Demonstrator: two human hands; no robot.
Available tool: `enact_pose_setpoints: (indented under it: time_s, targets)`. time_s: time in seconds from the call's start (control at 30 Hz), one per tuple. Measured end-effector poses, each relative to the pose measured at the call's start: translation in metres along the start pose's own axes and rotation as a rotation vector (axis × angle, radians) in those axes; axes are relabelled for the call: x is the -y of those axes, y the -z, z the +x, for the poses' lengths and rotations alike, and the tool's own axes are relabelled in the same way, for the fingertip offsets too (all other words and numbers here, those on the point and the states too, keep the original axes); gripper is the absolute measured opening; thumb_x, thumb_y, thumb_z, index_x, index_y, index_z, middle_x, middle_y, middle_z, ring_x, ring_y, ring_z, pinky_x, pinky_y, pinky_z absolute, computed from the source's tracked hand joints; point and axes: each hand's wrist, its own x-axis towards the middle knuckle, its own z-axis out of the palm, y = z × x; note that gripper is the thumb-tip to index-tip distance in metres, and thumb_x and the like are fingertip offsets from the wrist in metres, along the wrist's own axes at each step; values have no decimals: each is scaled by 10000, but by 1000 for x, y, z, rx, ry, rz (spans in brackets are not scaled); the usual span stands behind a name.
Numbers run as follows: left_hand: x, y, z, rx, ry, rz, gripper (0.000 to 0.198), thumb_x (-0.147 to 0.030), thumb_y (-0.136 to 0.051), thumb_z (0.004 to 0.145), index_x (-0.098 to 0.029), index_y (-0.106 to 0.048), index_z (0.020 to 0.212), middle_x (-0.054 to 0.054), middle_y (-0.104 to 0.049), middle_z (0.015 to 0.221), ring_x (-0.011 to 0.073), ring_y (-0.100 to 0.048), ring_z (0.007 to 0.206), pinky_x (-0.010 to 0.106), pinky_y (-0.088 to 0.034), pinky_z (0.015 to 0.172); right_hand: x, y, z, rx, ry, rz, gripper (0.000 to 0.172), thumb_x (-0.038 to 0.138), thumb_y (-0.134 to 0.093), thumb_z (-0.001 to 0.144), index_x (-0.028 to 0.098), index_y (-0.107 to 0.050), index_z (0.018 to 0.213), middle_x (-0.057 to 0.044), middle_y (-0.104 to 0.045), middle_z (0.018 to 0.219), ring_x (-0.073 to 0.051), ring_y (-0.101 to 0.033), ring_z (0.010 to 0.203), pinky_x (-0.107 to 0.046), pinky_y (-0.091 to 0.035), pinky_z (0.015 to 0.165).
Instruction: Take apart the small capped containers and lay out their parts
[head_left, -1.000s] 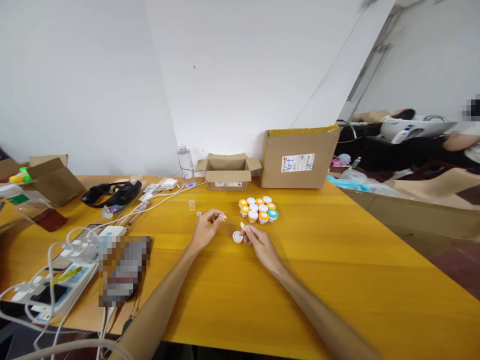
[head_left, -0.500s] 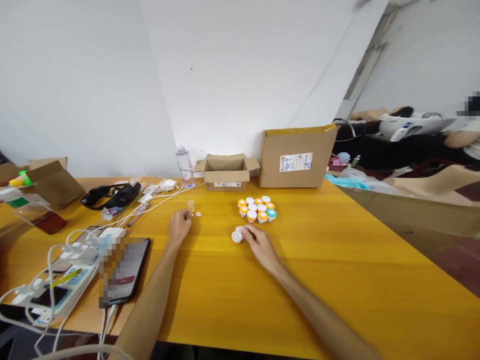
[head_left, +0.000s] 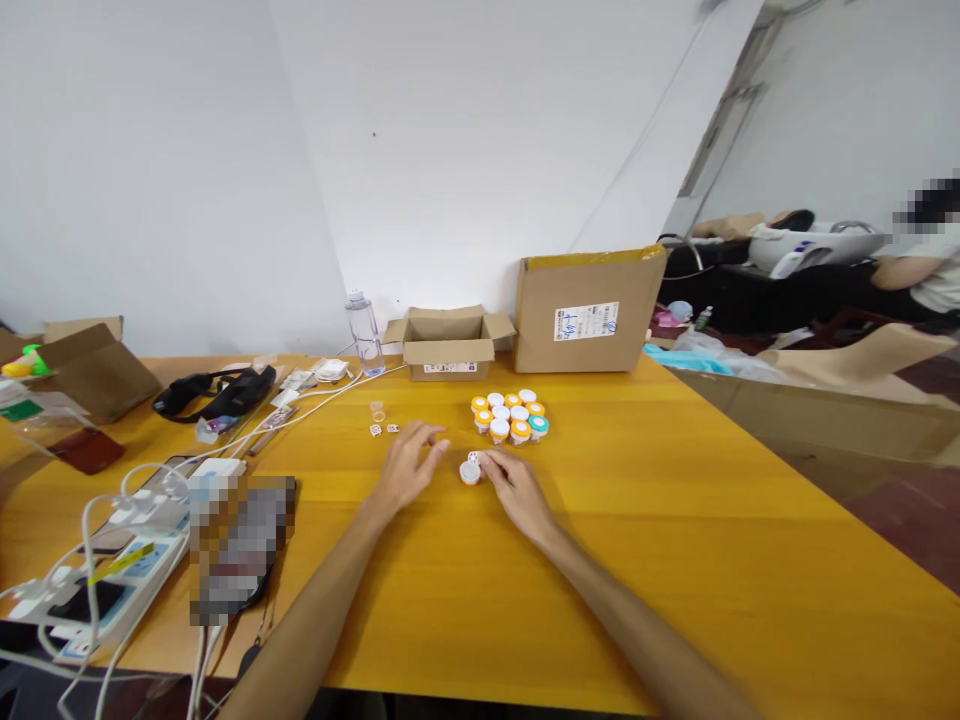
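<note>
In the head view, my left hand (head_left: 407,466) is over the table with its fingers apart and holds nothing. My right hand (head_left: 519,492) pinches a small white disc with dark holes or spots (head_left: 474,458). The disc is right at a small round container with a pale top (head_left: 469,473), partly overlapping it from this angle. Left of my left hand lie two small white spotted pieces (head_left: 376,431) and, behind them, small clear rings (head_left: 378,413). Beyond my right hand stands a cluster of small containers with white, orange and teal lids (head_left: 500,427).
At the back are an open cardboard box (head_left: 450,355), a large labelled carton (head_left: 540,330) and a clear bottle (head_left: 365,340). Power strips with cables (head_left: 142,560) and a blurred-out phone (head_left: 247,550) lie on the left. Off to the right sits another person (head_left: 919,270).
My left hand has moved right, away from the small spotted pieces, and its fingers have spread. My right hand keeps its pinch beside the round container. The view has shifted slightly.
</note>
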Motion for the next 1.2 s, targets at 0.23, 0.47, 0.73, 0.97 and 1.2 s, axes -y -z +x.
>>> enact_pose_setpoints:
  time_s: [0.23,0.47,0.73,0.97,1.2]
  targets:
    - [-21,-25,-13,228,-131,-143,204,-316,-491,954,-231,-638,1068,44,-697,1000,183,-632,912,294,-494,841,2,-1,-1,41,39,-60,443,507,-408,942,220,-560,640,-8,-616,651,-173,-549,624,-274,-419,618]
    - [-9,-15,-6,127,-201,32,224,-335,-465,971,-223,-654,1015,50,-672,917,190,-611,873,312,-485,829,4,-1,-2,45,47,-42,401,479,-394,953,224,-596,719,-21,-651,720,-187,-584,681,-286,-453,662]
    - [28,23,5,3,-124,448,201,-332,-508,940,-240,-687,950,82,-639,995,254,-549,1033,399,-446,915,-4,-3,-1,-28,35,-96,173,305,-502,875,229,-658,873,-44,-683,874,-196,-617,766,-326,-516,746]
    - [50,37,2,37,23,555,172,-345,-580,889,-301,-722,976,78,-590,1204,298,-454,1203,469,-398,990,-6,-4,-1,-22,25,-115,135,227,-521,837,229,-651,873,-36,-658,866,-191,-620,771,-343,-527,782]
    - [55,33,2,60,92,550,191,-367,-574,895,-319,-729,995,77,-573,1247,306,-439,1216,480,-390,989,-7,-4,-2,14,14,-139,140,231,-523,839,239,-649,899,-30,-635,914,-191,-620,811,-350,-521,815]
